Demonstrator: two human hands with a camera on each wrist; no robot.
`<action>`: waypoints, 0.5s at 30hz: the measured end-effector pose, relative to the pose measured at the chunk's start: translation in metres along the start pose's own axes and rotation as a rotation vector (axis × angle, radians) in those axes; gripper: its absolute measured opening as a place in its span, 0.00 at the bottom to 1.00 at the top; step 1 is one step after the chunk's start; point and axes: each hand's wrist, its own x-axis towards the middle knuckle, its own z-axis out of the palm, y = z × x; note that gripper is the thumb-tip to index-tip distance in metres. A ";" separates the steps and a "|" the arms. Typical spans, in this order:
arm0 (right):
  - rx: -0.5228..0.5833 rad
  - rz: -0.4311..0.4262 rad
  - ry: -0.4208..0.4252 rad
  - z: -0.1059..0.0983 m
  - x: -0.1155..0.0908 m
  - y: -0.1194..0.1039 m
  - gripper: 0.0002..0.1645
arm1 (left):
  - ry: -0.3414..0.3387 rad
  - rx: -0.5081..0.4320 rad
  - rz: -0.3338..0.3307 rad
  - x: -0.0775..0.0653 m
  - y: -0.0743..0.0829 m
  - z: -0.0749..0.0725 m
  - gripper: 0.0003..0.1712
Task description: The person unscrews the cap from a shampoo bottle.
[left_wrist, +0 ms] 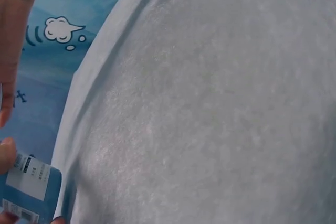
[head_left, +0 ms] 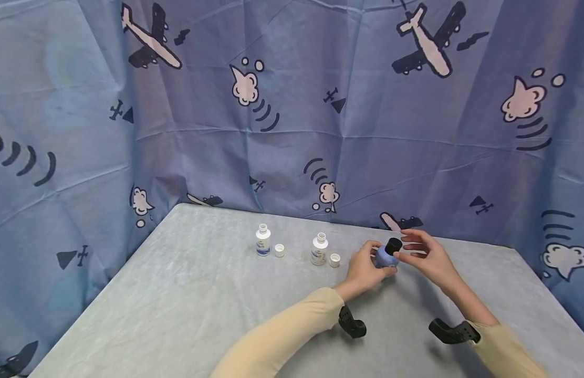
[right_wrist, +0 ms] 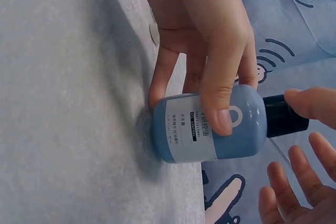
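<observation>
A blue bottle (right_wrist: 236,129) with a white printed label and a black cap (head_left: 393,245) stands toward the right of the table. My left hand (head_left: 365,270) grips its body, thumb across the label side and fingers around the other. At the cap, the thumb of my right hand (head_left: 426,260) touches or nearly touches the black side, while the other fingers are spread apart from it. In the left wrist view, part of the blue bottle (left_wrist: 39,187) shows at the lower left corner. Left of it is a white bottle (head_left: 319,250) without a cap.
Beside that white bottle lies a small white cap (head_left: 335,260). Farther left stands another uncapped white bottle (head_left: 263,240) with its own white cap (head_left: 279,250). All rest on the grey-covered table (head_left: 178,294), and a blue patterned curtain (head_left: 292,152) hangs behind its far edge.
</observation>
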 end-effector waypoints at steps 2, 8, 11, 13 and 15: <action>0.019 -0.006 0.019 0.002 0.002 0.003 0.36 | 0.013 0.003 0.001 0.002 0.000 -0.002 0.31; -0.014 0.008 0.008 0.005 0.005 -0.005 0.35 | 0.023 0.020 0.013 0.004 -0.002 -0.006 0.30; -0.024 0.034 0.008 0.007 0.006 -0.008 0.34 | 0.023 0.031 0.023 0.004 -0.003 -0.006 0.30; -0.025 0.045 0.009 0.009 0.005 -0.009 0.33 | 0.026 0.046 0.029 0.003 -0.004 -0.006 0.30; -0.014 0.054 0.016 0.011 0.005 -0.008 0.33 | 0.029 0.068 0.039 0.003 -0.004 -0.007 0.30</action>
